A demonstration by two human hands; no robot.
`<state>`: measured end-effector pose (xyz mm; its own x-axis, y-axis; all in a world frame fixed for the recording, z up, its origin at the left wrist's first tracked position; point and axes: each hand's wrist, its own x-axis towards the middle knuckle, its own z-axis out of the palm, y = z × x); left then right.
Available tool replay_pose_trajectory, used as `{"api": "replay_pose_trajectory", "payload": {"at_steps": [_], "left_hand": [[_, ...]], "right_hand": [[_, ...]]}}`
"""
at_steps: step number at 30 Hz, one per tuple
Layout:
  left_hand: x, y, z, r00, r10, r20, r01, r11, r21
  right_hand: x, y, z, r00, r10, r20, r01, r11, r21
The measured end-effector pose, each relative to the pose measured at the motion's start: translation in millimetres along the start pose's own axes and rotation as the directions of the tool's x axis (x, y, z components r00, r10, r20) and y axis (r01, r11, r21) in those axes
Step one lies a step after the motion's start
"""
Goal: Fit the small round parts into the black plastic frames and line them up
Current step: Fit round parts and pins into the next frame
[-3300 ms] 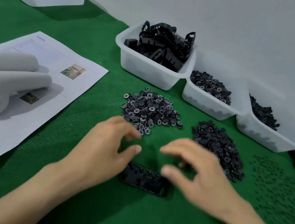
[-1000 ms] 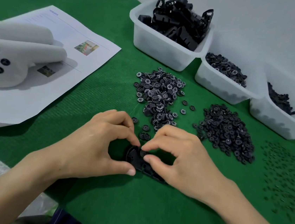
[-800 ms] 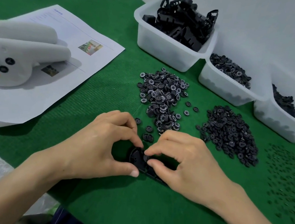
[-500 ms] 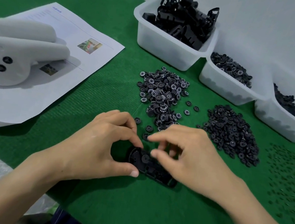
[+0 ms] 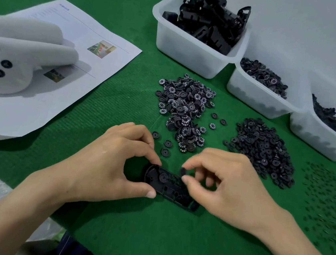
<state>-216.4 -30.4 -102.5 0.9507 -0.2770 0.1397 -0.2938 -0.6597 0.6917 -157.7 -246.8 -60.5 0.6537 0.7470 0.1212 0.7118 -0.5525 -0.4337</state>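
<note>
Black plastic frame [image 5: 169, 188] lies flat on the green counter [image 5: 150, 240] between the two hands; its long axis runs from a rounded end at the left hand down and away to a squarer end under the right hand, open face up; one round part [image 5: 163, 177] sits seated in it close to the rounded end.

The left hand [image 5: 112, 163] comes in from the lower left, wrist low, and grips the rounded end between the curled forefinger at the far edge and the thumb at the near edge; the other fingers are tucked behind.

The right hand [image 5: 231, 187] comes in from the lower right, knuckles up, and pinches a small black part [image 5: 183, 170] between forefinger and thumb just above the middle of the frame; whether that part touches the frame cannot be told.

Just beyond both hands lies a heap of numbered wheels [image 5: 184, 108] with white digits round their faces, too small to read; beyond the right hand lies a heap of plain black discs [image 5: 263, 148].

Well beyond the left hand a printed sheet [image 5: 103, 25] carries a blue heading, unreadable, and a white controller [image 5: 25, 52] with an orange button.
</note>
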Motion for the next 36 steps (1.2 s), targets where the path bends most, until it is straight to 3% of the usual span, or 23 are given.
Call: {"api": "replay_pose_trajectory", "payload": {"at_steps": [9, 16, 22, 26, 29, 31, 33, 36], "left_hand": [[0.3, 1.1, 0.4, 1.000, 0.002, -0.001, -0.002, 1.000, -0.001], [0.6, 1.9, -0.1, 1.000, 0.000, -0.002, 0.000, 1.000, 0.000], [0.8, 2.0, 0.1, 1.000, 0.000, -0.003, 0.000, 1.000, 0.001], [0.1, 1.3, 0.1, 1.000, 0.002, -0.007, -0.002, 1.000, -0.003], [0.0, 0.8, 0.2, 1.000, 0.004, -0.005, -0.004, 1.000, -0.008], [0.0, 0.4, 0.3, 1.000, 0.007, -0.006, -0.007, 1.000, -0.006], [0.0, 0.4, 0.5, 1.000, 0.008, -0.006, -0.008, 1.000, -0.002], [0.4, 1.0, 0.4, 1.000, 0.008, -0.008, -0.008, 1.000, -0.002]], "right_hand": [[-4.2, -10.3, -0.9, 0.968, -0.203, 0.145, 0.239, 0.923, -0.303], [-3.6, -14.1, -0.2, 0.939, -0.271, 0.211, 0.334, 0.865, -0.374], [-1.8, -7.8, 0.7, 0.970, -0.211, 0.120, 0.233, 0.948, -0.219], [-4.1, -11.5, 5.5, 0.977, -0.157, 0.142, 0.187, 0.953, -0.237], [-0.6, -6.0, -1.6, 0.988, -0.036, 0.149, 0.048, 0.996, -0.078], [6.4, 0.9, -6.7, 0.997, 0.040, 0.073, -0.040, 0.999, -0.006], [15.8, 4.3, -4.7, 0.998, 0.056, 0.010, -0.056, 0.998, -0.019], [28.9, 2.0, 7.1, 0.997, 0.004, 0.081, 0.003, 0.996, -0.084]]}}
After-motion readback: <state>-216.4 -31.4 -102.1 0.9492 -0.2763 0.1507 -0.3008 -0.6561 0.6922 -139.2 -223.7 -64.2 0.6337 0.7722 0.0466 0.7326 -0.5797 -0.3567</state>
